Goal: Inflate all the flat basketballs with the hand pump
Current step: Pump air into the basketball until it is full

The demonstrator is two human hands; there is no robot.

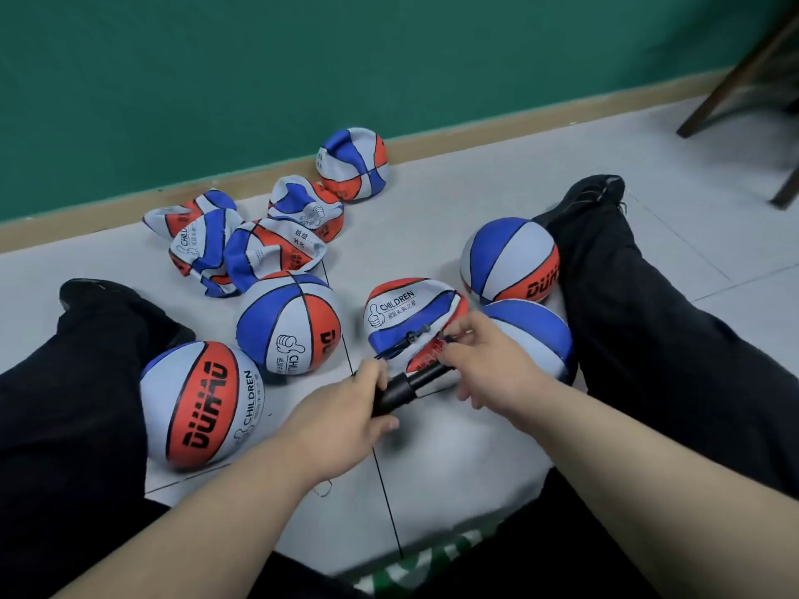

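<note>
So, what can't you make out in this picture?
All head view:
- Needle end of the hand pump: covered by the right hand's fingers, so whether it sits in the part-flat basketball cannot be told.
- Pump's handle end: inside the left hand.
- Wooden furniture: cut off by the right edge.
- Green-and-white thing: cut off by the bottom edge, blurred.

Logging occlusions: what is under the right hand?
Under the right hand lie a half-flat ball and the thin front end of the pump; a round ball sits behind. The fingers cover the pump's tip, so whether it is in the ball cannot be seen.
</note>
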